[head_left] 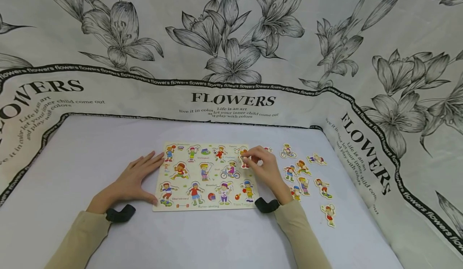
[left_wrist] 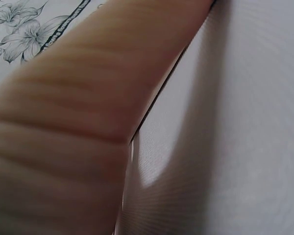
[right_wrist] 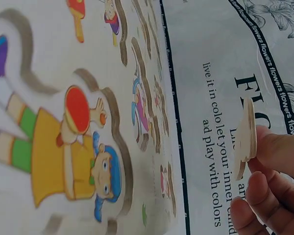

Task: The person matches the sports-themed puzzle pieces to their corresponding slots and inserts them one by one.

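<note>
A cream puzzle board (head_left: 213, 182) printed with sports figures in recessed outlines lies on the table. My left hand (head_left: 135, 180) rests at its left edge, fingers spread, with the thumb at the lower left corner; the left wrist view shows mostly bare skin close up. Between thumb and fingers, my right hand (head_left: 265, 164) pinches a thin wooden puzzle piece (right_wrist: 247, 134), seen edge-on in the right wrist view. That hand is over the board's upper right corner, by the tennis outline. In the right wrist view, the printed table-tennis figure (right_wrist: 83, 156) fills the near part of the board.
Several loose figure pieces lie on the white table (head_left: 173, 241) right of the board, among them a cyclist piece (head_left: 287, 151), a skateboarder piece (head_left: 323, 188) and a racket-player piece (head_left: 328, 214). One piece is partly hidden behind the right hand. A flower-printed cloth (head_left: 231, 100) rises behind.
</note>
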The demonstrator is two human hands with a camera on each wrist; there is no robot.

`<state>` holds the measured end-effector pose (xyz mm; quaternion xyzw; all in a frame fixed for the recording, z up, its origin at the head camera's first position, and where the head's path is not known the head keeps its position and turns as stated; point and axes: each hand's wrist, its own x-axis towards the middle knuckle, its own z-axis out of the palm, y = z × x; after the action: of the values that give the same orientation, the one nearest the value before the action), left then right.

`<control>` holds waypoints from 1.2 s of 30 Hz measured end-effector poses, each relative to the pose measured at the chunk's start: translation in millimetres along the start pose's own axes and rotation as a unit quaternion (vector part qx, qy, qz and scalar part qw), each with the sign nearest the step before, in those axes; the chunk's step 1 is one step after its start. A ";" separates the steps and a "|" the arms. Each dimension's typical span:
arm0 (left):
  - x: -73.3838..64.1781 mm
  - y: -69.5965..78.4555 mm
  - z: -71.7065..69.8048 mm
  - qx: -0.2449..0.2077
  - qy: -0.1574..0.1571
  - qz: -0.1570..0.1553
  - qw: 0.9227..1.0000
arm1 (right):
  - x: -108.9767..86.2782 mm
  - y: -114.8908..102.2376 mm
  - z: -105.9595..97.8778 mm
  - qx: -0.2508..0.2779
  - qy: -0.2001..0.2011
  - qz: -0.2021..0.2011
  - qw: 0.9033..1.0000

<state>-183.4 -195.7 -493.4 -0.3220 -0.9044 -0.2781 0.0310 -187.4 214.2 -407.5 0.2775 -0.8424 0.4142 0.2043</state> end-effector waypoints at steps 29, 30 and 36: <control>-1.0 -0.7 -1.9 0.000 -0.007 -0.006 1.000 | 47.1 22.8 76.5 0.048 -0.017 -0.021 0.998; -0.9 -0.9 -1.8 -0.001 -0.008 -0.007 1.000 | 48.6 21.6 78.9 0.048 -0.018 -0.021 0.998; -0.4 -1.3 -1.1 0.006 -0.006 -0.004 1.000 | 55.7 16.2 93.0 0.051 -0.023 -0.010 0.998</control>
<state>-183.9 -197.3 -493.2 -0.3200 -0.9075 -0.2708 0.0268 -250.8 130.2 -438.3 0.3054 -0.8218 0.4480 0.1749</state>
